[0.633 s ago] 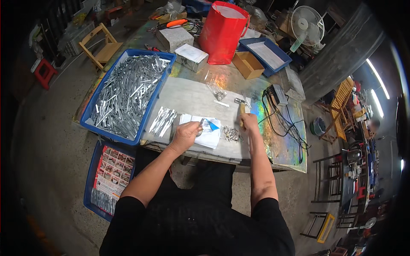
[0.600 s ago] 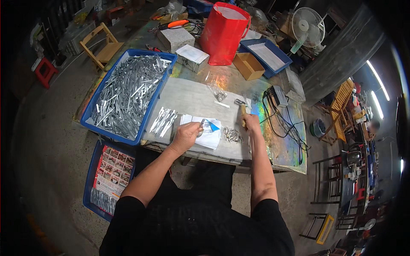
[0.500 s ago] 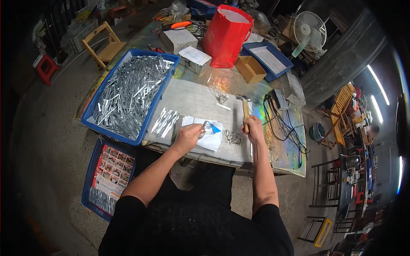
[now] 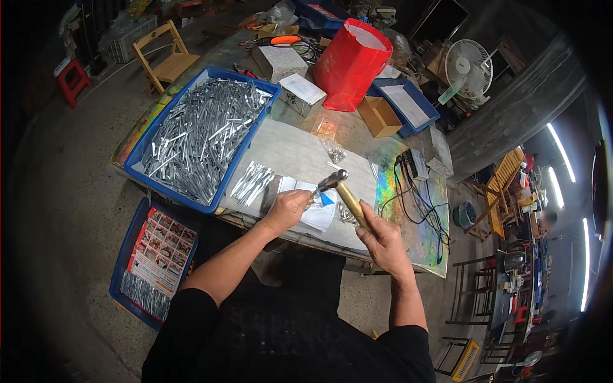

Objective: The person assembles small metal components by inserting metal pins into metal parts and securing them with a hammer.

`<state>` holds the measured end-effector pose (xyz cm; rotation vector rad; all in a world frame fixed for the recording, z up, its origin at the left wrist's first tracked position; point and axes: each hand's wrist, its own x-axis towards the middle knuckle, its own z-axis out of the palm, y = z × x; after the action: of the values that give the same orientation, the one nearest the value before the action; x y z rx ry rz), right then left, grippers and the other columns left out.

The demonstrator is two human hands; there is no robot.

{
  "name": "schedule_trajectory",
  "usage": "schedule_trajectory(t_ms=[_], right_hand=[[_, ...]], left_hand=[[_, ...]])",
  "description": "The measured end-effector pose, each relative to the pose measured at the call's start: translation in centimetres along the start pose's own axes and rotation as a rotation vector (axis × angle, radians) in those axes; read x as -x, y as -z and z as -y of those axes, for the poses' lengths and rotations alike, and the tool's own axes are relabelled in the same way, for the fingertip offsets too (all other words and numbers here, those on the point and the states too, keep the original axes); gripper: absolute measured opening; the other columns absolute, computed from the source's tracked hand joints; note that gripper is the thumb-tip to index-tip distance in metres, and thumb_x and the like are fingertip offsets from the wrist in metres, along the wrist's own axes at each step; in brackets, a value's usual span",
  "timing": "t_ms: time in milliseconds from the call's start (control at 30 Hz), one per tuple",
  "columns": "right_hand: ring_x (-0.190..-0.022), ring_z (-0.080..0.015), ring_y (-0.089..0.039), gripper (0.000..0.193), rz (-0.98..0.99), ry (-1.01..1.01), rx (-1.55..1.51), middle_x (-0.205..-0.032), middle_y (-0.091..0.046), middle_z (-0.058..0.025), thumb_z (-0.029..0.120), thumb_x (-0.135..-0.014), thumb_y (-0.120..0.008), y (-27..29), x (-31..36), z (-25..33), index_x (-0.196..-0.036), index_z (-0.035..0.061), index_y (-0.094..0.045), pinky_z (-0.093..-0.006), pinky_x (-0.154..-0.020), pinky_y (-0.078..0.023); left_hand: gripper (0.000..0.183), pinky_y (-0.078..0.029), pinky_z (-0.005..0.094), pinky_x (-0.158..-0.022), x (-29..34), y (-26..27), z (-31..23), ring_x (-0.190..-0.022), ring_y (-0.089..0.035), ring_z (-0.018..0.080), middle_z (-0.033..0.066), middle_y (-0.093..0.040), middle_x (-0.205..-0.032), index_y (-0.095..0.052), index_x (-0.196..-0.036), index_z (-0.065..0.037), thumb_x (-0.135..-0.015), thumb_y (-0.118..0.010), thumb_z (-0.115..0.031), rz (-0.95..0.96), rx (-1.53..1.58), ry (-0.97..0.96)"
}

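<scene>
My right hand point(image 4: 385, 241) is wrapped round the wooden handle of a hammer point(image 4: 353, 207). The hammer's metal head is up beside the fingertips of my left hand point(image 4: 288, 209). Those fingers are pinched together on a small metal piece, mostly hidden by the hand and the hammer head. Under them lie white paper sheets point(image 4: 317, 220) with a blue triangular patch point(image 4: 327, 199). Left of the paper, flat metal strips point(image 4: 253, 184) are fanned out. A heap of small metal parts point(image 4: 347, 213) sits right of the sheets, partly behind the hammer handle.
A blue tray point(image 4: 214, 208) heaped with metal strips stands on the left of the table. Below it is another blue bin point(image 4: 119, 281). Farther back are a red bag point(image 4: 352, 67), a cardboard box point(image 4: 378, 118) and a fan point(image 4: 469, 67). Black cables point(image 4: 418, 214) trail on the right.
The hammer has swung left and nearer my left hand, its head now by the left fingertips. My left hand stays over the paper. The whole view has shifted slightly.
</scene>
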<state>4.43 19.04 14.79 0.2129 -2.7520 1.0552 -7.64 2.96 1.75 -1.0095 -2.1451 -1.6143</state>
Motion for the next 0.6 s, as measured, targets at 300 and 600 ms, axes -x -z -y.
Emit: schedule_trajectory(t_ms=[300,600], right_hand=[[-0.069,-0.0173,-0.057,0.042,-0.238,0.069,0.074,-0.082,-0.057,-0.0192,0.003,-0.072,-0.056,4.6,-0.9,6.4,-0.112,-0.0032,-0.045,-0.0263,-0.065,-0.044],[-0.066,-0.0224,-0.058,0.038,-0.007,-0.073,0.132,-0.076,-0.055,-0.0216,0.003,-0.073,-0.057,2.5,-0.7,3.6,-0.110,0.0007,-0.047,-0.0279,-0.060,-0.043]], left_hand=[[0.005,-0.042,0.0329,-0.051,0.2,0.2,0.4,-0.059,-0.054,0.0286,0.0139,-0.054,-0.066,-0.053,-0.076,0.000,-0.072,-0.054,-0.003,-0.032,-0.025,-0.053],[0.003,-0.041,0.0356,-0.050,0.3,-0.4,0.2,-0.058,-0.052,0.0295,0.0137,-0.051,-0.062,-0.051,-0.073,0.000,-0.070,-0.052,0.000,-0.032,-0.003,-0.112]])
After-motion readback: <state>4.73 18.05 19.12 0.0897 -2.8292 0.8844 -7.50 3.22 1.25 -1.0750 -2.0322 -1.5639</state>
